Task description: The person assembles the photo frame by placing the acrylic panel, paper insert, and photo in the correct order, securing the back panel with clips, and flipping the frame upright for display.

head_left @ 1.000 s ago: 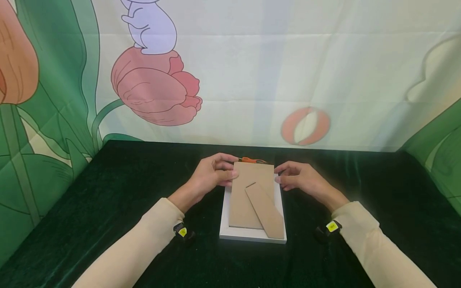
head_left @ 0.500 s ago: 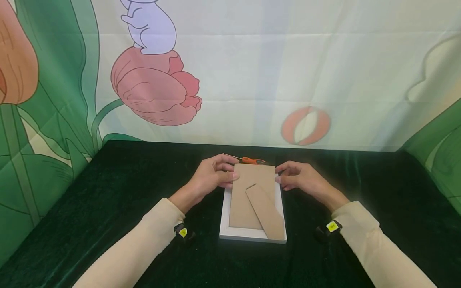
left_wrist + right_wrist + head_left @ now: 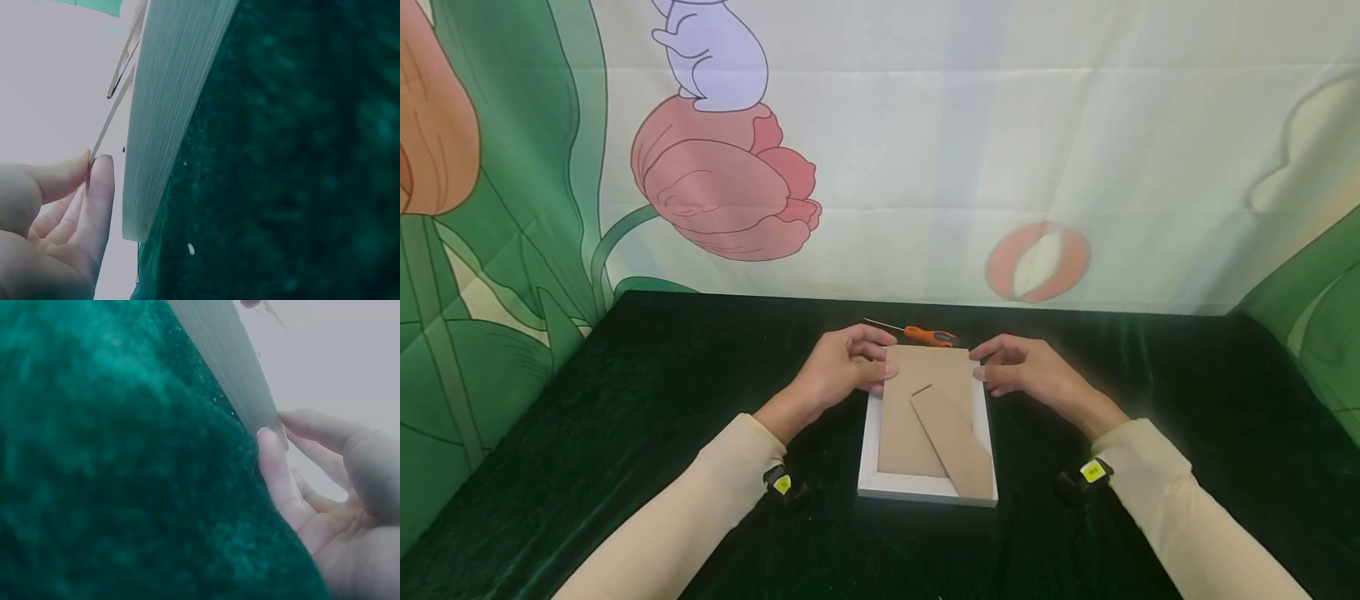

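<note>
A white picture frame [image 3: 868, 454] lies back side up on the dark green cloth. Over it is a brown backing board [image 3: 917, 433] with an easel stand [image 3: 961, 462] slanting across toward the near right corner. My left hand [image 3: 838, 367] pinches the board's far left edge between thumb and fingers. In the left wrist view the board [image 3: 107, 128] is tilted, its pinched end raised off the frame's side [image 3: 165, 119]. My right hand [image 3: 1026, 371] holds the frame's far right corner, thumb on top and a finger against the outer side [image 3: 234, 369].
An orange-handled screwdriver [image 3: 928, 336] lies just beyond the frame, its thin shaft pointing left. Green velvety cloth [image 3: 700, 533] covers the table. A printed curtain [image 3: 895, 167] with flowers hangs behind the far edge.
The backing board's far edge has come down and a little nearer, with my left hand following. More of the screwdriver shows behind it. My right hand stays in place.
</note>
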A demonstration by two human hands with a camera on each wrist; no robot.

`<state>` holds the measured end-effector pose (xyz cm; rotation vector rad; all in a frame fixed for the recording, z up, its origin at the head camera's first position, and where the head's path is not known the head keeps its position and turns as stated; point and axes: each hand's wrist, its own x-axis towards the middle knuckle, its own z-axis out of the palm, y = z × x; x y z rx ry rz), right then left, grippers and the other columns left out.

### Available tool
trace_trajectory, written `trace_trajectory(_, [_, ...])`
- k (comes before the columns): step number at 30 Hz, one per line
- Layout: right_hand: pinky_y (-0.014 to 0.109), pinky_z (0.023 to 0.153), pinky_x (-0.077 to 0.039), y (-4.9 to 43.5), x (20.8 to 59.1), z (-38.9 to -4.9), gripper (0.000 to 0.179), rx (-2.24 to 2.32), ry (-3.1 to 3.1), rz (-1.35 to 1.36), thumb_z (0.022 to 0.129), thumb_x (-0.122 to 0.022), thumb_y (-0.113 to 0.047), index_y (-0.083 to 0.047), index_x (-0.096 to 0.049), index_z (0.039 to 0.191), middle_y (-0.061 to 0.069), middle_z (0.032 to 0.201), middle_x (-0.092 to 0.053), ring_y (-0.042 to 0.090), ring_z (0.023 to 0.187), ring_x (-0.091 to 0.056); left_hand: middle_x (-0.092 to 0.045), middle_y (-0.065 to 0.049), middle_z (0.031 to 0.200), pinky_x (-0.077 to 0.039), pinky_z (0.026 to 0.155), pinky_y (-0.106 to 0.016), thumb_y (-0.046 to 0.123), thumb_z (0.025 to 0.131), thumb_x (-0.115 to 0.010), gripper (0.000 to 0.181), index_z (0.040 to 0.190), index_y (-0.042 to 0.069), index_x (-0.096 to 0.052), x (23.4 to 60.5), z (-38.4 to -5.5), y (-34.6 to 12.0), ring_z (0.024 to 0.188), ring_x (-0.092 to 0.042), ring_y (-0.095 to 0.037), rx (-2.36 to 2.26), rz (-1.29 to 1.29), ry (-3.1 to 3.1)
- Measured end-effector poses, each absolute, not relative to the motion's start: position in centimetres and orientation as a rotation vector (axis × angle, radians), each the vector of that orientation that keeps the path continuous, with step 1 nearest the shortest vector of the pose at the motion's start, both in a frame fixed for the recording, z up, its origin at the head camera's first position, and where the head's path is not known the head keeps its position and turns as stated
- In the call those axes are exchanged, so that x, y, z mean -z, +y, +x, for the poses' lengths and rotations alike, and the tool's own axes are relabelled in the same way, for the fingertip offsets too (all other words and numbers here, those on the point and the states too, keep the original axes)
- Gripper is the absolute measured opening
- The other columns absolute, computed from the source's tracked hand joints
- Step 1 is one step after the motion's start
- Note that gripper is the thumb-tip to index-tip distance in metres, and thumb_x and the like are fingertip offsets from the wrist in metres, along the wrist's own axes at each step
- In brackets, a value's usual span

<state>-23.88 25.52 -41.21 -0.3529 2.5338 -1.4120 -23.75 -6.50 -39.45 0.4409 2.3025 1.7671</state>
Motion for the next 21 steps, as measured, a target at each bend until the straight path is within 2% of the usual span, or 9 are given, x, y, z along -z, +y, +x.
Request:
trace_trajectory(10, [0.039,0.092,-0.060,25.45,41.23,-23.86,0.045,1.418,2.536,-0.352,0.098,-0.078,-0.036,-0.012,-0.068,0.135,0.009,0.118,-0.073,0.028,0.096,-0.072,-0.075,-0.009,0.108,-0.063,0.084,-0.034,0.007,0.094,-0.082,0.041,0.132,0.004,-0.068,39.64,-23.81,-6.36,0.086,-0.077,-0.022,-1.668,0.468,2.416])
trace_trajectory(21, [0.039,0.091,-0.060,25.44,41.20,-23.79,0.045,1.420,2.531,-0.341,0.098,-0.077,-0.035,-0.013,-0.067,0.136,0.009,0.118,-0.073,0.028,0.098,-0.072,-0.073,-0.011,0.108,-0.063,0.084,-0.035,0.008,0.092,-0.084,0.038,0.128,0.003,-0.071,39.54,-23.63,-6.13,0.086,-0.075,-0.021,-1.578,0.496,2.525])
